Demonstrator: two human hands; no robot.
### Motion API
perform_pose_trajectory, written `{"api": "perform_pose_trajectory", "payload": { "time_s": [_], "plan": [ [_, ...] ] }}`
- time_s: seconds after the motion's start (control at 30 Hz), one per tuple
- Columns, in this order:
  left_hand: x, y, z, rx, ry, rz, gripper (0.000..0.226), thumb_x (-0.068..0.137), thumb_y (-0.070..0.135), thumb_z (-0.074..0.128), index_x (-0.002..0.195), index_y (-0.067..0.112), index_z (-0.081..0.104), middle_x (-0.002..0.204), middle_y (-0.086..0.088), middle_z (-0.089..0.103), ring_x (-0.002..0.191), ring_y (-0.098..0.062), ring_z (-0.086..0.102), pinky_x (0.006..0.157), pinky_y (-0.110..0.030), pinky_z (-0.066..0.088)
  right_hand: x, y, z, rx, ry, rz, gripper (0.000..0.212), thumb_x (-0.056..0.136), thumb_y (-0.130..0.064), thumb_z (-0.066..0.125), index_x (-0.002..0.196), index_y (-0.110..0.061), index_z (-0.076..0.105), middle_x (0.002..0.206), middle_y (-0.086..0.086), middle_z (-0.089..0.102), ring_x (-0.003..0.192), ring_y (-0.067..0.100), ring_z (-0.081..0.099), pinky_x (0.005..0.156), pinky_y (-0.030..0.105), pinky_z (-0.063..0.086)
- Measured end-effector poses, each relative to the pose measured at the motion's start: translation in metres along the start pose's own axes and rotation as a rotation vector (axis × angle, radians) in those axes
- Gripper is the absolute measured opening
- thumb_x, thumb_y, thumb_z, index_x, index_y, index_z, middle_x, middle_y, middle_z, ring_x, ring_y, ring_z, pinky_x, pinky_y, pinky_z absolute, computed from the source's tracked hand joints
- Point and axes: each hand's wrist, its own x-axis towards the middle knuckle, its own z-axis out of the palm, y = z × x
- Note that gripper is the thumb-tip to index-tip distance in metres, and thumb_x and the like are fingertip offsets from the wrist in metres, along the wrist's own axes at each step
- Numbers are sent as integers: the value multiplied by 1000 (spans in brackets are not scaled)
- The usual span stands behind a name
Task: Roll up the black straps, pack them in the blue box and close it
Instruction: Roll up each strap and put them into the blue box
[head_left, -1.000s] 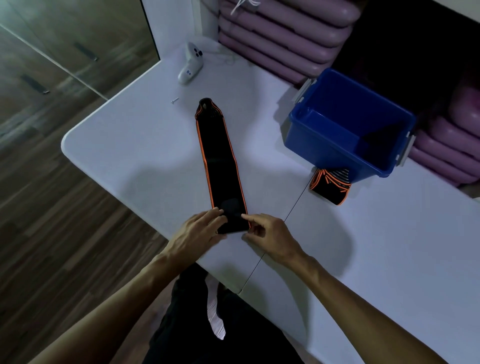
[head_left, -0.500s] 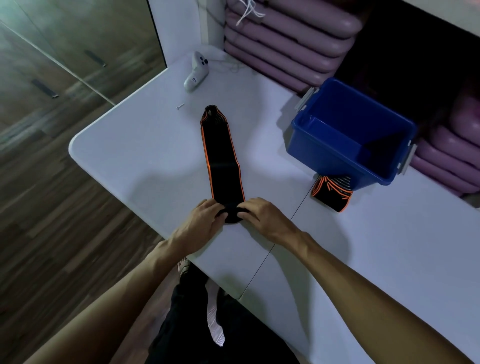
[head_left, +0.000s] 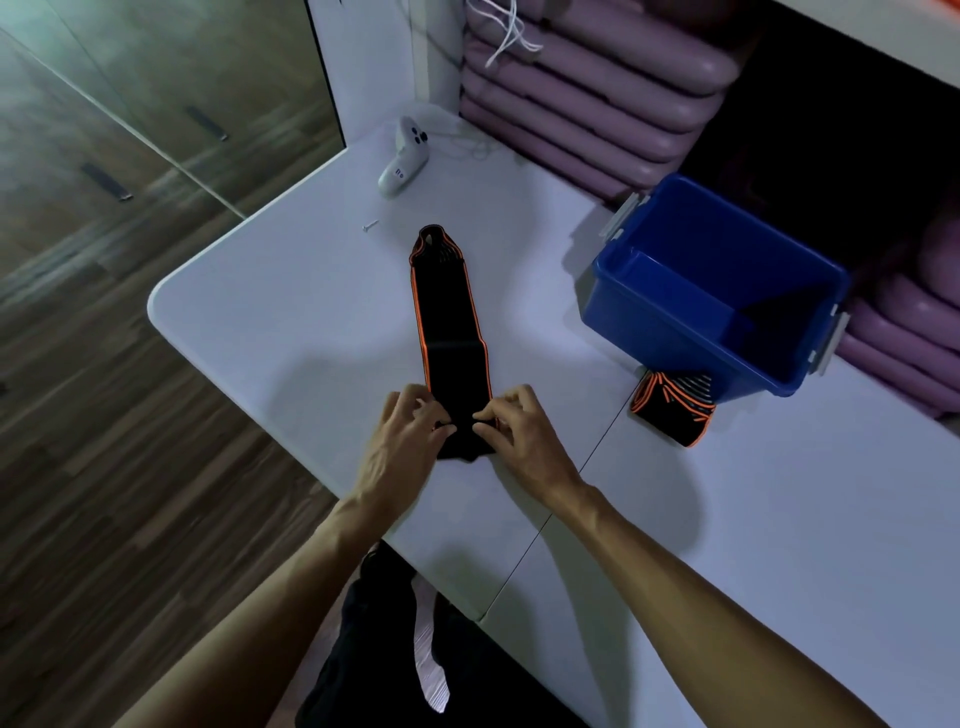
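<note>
White counter (head_left: 291, 332); open blue box (head_left: 727, 306) on it. Flat black strap (head_left: 449, 322) left of the box, rolled strap (head_left: 672, 410) touching its near side. Left hand (head_left: 402, 447), right hand (head_left: 519, 441): narrow pinch grip, each on strap's near end.

Straps: two, one laid flat (head_left: 451, 332), one rolled (head_left: 672, 409)
Boxes: one, blue (head_left: 675, 332), no lid on it
Box latches: two, one at the far end (head_left: 621, 221), one at the near end (head_left: 829, 345)
Hands: two, left (head_left: 400, 447) and right (head_left: 524, 441), both on the flat strap's near end
Tables: one, white (head_left: 270, 322)
Controllers: one, white (head_left: 402, 158)
Screws: one (head_left: 370, 226)
Cushions: a stack of purple ones (head_left: 582, 98); the number cannot be told
Cords: one white bundle (head_left: 506, 31) on the cushions
</note>
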Motion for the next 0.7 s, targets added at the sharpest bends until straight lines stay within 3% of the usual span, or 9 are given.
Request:
{"api": "perform_pose_trajectory", "payload": {
  "time_s": [0.1, 0.2, 0.4, 0.5, 0.7],
  "plan": [
    [0, -5, 0, 52, -9, 139, 8, 92, 18, 59, 91, 12, 64, 103, -3, 60, 92, -25, 53, 76, -36, 50, -2, 1, 1, -3, 30, -28, 16, 95, -24, 62, 108, -15, 62, 112, -2, 43, 94, 11, 53, 83, 20, 48],
    [-4, -5, -4, 85, -22, 192, 21, 96, 25, 50, 92, 12, 66, 95, -2, 64, 90, -25, 58, 72, -40, 50, -10, 2, 5, -60, 66, -93, 12, 96, -25, 59, 103, -17, 65, 117, 1, 48, 100, 16, 54, 84, 28, 51],
    [-24, -12, -4, 162, -171, 229, 51, 87, 49, 58, 117, 8, 62, 119, -8, 62, 108, -25, 58, 81, -36, 52, -23, 20, -3, -309, -57, -198, 47, 87, -47, 63, 128, -24, 59, 134, 5, 47, 107, 24, 49, 86, 35, 52],
    [-22, -7, -5, 172, -153, 206, 42, 89, 39, 54, 115, 7, 62, 115, -7, 64, 104, -25, 62, 80, -36, 53, -18, 18, -3, -327, -48, -237, 41, 88, -38, 64, 125, -19, 60, 132, 5, 51, 103, 28, 51, 82, 41, 53],
    [-12, -5, -10, 23, -148, 94, 37, 95, 35, 45, 114, 8, 62, 106, -4, 63, 100, -24, 55, 82, -39, 50, -3, 17, -11, -340, -48, -316, 44, 99, -40, 42, 125, -12, 62, 117, 3, 64, 100, 22, 51, 82, 38, 52]
  ]
}}
